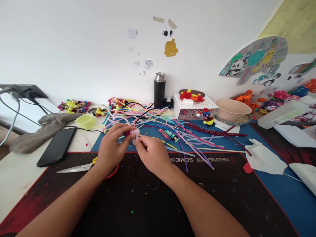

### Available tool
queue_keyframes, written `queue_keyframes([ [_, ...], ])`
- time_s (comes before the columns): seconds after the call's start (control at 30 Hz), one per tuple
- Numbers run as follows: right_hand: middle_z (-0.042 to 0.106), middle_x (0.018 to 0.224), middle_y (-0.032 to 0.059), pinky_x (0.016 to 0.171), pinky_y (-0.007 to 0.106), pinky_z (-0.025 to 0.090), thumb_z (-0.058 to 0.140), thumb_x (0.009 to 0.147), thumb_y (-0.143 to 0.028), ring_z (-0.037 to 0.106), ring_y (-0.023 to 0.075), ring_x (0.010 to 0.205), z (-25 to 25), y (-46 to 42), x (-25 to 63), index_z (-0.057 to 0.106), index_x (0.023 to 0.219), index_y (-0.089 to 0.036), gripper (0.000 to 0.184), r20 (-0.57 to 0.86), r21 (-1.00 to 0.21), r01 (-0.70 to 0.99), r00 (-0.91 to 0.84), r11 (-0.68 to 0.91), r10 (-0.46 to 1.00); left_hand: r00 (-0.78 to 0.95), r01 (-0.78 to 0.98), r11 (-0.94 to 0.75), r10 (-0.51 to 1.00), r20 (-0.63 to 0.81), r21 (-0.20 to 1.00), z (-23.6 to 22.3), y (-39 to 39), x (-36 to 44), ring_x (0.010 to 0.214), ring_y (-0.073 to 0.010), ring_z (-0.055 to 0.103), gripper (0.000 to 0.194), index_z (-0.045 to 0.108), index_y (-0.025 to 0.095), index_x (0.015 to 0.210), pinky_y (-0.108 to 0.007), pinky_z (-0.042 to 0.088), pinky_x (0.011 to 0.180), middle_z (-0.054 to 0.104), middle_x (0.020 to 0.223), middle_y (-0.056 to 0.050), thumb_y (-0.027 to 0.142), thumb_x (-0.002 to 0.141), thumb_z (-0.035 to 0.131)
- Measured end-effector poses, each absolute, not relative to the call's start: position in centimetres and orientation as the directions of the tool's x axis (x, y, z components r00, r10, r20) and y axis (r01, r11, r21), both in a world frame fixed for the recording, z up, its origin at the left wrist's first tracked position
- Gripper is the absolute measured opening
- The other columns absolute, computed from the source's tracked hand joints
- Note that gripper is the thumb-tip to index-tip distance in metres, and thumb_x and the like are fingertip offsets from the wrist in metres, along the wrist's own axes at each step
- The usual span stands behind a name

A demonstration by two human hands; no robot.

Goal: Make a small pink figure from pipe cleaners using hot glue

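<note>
- At the frame's centre, the left hand (pixel 112 144) and right hand (pixel 153 153) pinch a small pink piece (pixel 135 132) in closed fingertips; it seems partly shaped.
- Colourful figures (pixel 74 107) at centre left look complete.
- Fuzzy stems (pixel 187 136) across the middle lie loose, apparently unworked.
- Scissors (pixel 76 169), lower left, lie unheld.

Soft, fairly bright light spreads over the wall (pixel 98 49) and the desk (pixel 12 172), its source out of view. Shadows are faint and diffuse. The flask's (pixel 159 92) steel top catches a small highlight; the mat (pixel 172 210) is dark, with little detail. Wide-angle distortion stretches things toward the desk's left and right edges. Fine detail in the pink piece (pixel 134 132) is soft.
</note>
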State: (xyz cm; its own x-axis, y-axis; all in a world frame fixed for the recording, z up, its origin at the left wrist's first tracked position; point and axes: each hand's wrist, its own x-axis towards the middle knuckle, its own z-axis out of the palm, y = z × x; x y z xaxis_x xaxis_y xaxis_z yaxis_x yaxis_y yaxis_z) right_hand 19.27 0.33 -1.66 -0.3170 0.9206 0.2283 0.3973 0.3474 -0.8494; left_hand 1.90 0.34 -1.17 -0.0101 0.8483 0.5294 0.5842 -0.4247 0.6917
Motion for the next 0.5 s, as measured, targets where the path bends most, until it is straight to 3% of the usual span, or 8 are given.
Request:
queue_keyframes([
  [0.23,0.063,0.066,0.0,0.062,0.031,0.028,0.059,0.103,-0.037,0.051,0.0165,0.061,-1.61,0.35,19.51,0.073,0.083,-0.022,0.029,0.213,-0.864,0.39,-0.292,0.319,0.932,0.069,0.617,-0.457,0.842,0.535,0.64,-1.04,0.55,1.58,0.102,-0.0279,0.069,0.015,0.084,0.029,0.105,-0.038,0.054,0.094,0.076,0.106,-0.007,0.032,0.098,0.072],
  [0.5,0.06,0.065,-0.0022,0.056,0.028,0.03,0.062,0.1,-0.039,0.05,0.014,0.059,-1.74,0.45,19.39,0.075,0.084,-0.021,0.028,0.105,-0.964,0.208,-0.274,0.165,0.956,0.124,0.637,-0.505,0.813,0.57,0.582,-1.28,0.64,1.42,0.103,-0.0287,0.07,0.02,0.085,0.029,0.105,-0.039,0.057,0.092,0.077,0.106,-0.008,0.029,0.099,0.066],
])
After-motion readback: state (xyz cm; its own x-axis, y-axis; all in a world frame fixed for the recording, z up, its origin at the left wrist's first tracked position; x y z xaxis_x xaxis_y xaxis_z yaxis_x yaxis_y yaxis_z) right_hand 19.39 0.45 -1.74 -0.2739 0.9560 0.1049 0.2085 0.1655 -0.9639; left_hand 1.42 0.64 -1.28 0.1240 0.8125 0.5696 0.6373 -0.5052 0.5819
